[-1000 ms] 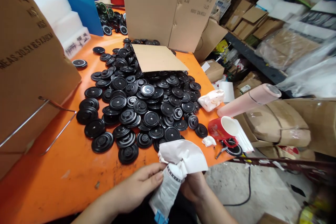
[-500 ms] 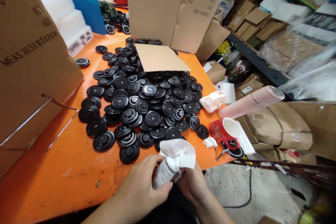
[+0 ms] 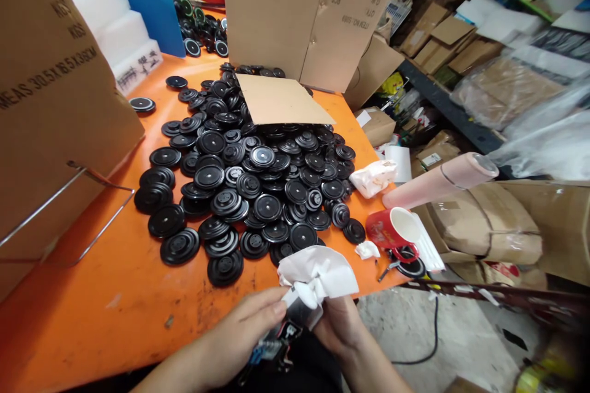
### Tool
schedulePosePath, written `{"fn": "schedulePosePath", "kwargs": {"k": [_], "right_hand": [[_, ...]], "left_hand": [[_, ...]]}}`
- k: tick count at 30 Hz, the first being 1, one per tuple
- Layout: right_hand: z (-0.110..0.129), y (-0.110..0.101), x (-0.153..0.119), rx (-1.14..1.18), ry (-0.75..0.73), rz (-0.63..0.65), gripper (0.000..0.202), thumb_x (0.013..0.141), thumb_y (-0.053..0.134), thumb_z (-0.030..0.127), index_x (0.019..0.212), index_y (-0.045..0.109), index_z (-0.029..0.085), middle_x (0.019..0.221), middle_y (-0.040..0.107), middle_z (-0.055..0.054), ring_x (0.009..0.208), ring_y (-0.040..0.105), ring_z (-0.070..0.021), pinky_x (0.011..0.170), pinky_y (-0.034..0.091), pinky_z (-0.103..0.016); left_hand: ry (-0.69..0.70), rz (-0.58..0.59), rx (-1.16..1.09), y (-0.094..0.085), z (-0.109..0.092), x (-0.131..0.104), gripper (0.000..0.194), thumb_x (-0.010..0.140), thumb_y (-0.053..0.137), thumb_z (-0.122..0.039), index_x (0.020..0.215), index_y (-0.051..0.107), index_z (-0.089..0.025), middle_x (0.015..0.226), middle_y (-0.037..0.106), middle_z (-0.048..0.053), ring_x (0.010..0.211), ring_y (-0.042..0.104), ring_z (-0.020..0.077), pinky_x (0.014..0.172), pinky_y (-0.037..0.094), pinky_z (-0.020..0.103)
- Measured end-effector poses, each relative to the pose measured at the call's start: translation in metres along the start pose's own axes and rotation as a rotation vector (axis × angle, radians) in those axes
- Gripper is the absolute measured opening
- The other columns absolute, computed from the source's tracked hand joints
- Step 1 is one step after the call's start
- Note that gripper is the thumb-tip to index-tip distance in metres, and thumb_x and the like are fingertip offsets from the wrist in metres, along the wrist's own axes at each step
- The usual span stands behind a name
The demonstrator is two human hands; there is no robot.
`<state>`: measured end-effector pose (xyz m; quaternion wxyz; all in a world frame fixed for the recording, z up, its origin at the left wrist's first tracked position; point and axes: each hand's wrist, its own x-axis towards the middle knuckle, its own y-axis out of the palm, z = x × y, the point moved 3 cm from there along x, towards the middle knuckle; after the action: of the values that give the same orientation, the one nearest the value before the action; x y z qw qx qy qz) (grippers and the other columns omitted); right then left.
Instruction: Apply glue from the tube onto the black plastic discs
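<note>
My left hand (image 3: 255,322) is closed around a small bottle (image 3: 297,313) with a white top and a dark printed label, tilted up and away from me. A crumpled white tissue (image 3: 334,273) spreads over the top end of the bottle. Below it, my right hand (image 3: 338,319) is closed on the tissue, its fingertips mostly hidden behind tissue and bottle. Both hands are over the near table edge. Just beyond them lies a large heap of round black stepped discs (image 3: 267,207), partly covered by a flat cardboard sheet (image 3: 286,101).
A red mug (image 3: 385,228), a tissue pack (image 3: 373,178) and a pink roll (image 3: 437,181) are at the right of the orange table (image 3: 115,331). Cardboard boxes (image 3: 46,104) stand left and behind. A bent metal rod (image 3: 104,224) sticks out at left.
The bottle has turned in my left hand, so its dark printed side shows instead of the pale one. The tissue has spread wider to the right over the top.
</note>
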<state>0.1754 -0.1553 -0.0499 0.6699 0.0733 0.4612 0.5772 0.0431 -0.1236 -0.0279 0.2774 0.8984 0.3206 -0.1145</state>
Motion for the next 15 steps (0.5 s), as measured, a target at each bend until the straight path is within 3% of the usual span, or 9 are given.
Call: {"fn": "schedulePosePath", "kwargs": {"k": [6,10,12,15], "right_hand": [[0.002,-0.006,-0.001,-0.018,-0.025,-0.006,0.034,0.064,0.073,0.041,0.086,0.066,0.016,0.067,0.066,-0.005,0.058,0.061,-0.0186,0.057,0.049,-0.031],[0.003,-0.011,-0.002,-0.027,-0.082,0.026,0.039,0.060,0.077,0.042,0.087,0.065,0.016,0.073,0.068,-0.007,0.065,0.064,-0.0209,0.064,0.050,-0.033],[0.005,-0.009,-0.001,-0.030,-0.109,0.026,0.037,0.060,0.077,0.040,0.085,0.065,0.015,0.074,0.069,-0.008,0.068,0.065,-0.0217,0.067,0.050,-0.034],[0.007,-0.003,0.001,-0.023,-0.154,-0.018,0.033,0.066,0.074,0.037,0.088,0.064,0.015,0.075,0.069,-0.007,0.068,0.065,-0.0208,0.068,0.050,-0.033]], "left_hand": [[-0.115,0.060,-0.187,0.000,0.012,0.002,0.045,0.080,0.050,-0.049,0.110,0.062,-0.017,0.090,0.065,0.007,0.086,0.060,0.0241,0.073,0.047,0.036],[-0.107,0.054,-0.197,-0.001,0.013,0.005,0.046,0.081,0.049,-0.047,0.116,0.057,-0.018,0.102,0.063,0.008,0.090,0.059,0.0225,0.082,0.044,0.037],[-0.035,0.035,-0.092,-0.001,0.008,0.006,0.047,0.082,0.048,-0.046,0.121,0.051,-0.021,0.113,0.060,0.007,0.098,0.056,0.0218,0.090,0.041,0.037],[0.045,-0.097,0.362,-0.002,-0.002,0.005,0.055,0.071,0.063,-0.046,0.119,0.051,-0.024,0.114,0.060,0.006,0.100,0.055,0.0241,0.089,0.041,0.037]]}}
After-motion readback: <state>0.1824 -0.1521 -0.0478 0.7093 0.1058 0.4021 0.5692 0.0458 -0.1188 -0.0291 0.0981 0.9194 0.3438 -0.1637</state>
